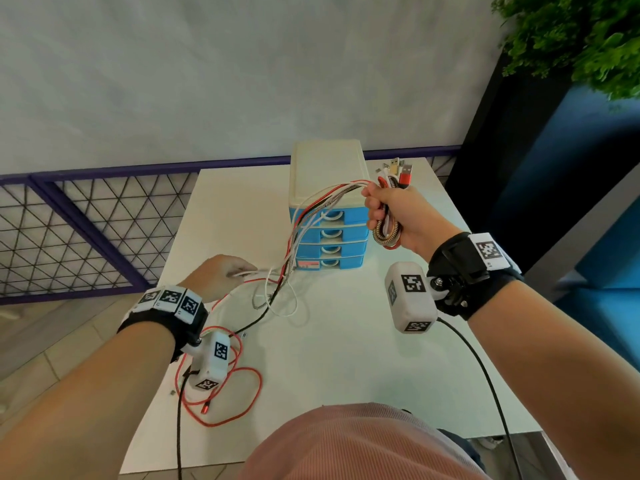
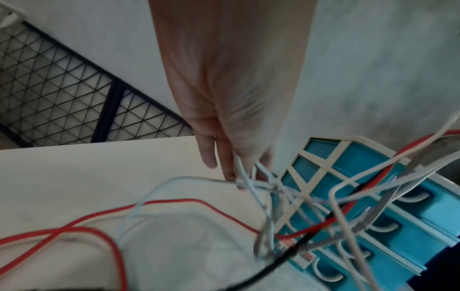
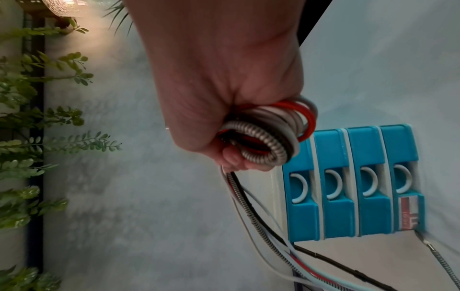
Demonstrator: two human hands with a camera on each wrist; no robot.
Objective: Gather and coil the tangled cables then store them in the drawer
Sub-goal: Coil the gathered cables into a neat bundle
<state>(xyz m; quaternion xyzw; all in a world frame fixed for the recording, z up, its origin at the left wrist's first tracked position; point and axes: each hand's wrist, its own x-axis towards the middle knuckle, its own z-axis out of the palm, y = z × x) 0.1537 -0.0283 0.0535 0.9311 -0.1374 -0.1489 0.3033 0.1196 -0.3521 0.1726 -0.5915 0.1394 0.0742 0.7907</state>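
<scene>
My right hand (image 1: 391,216) is raised beside the top of the blue drawer unit (image 1: 329,233) and grips a coiled bundle of cables (image 1: 386,230), red, white and metal-braided; their USB plugs (image 1: 396,169) stick up above the fist. In the right wrist view the coil (image 3: 268,133) sits in the fist (image 3: 224,118) next to the shut drawers (image 3: 353,183). Loose strands (image 1: 311,216) run from the fist down to the table. My left hand (image 1: 221,275) pinches white strands (image 2: 248,183) low over the table. A loose red cable (image 1: 225,400) lies near the left wrist.
The white table (image 1: 346,358) carries the drawer unit at its far middle. A purple-framed mesh fence (image 1: 86,230) runs along the left. A green plant (image 1: 571,39) and a dark blue panel stand at the right. A black camera lead (image 1: 485,382) hangs from my right wrist.
</scene>
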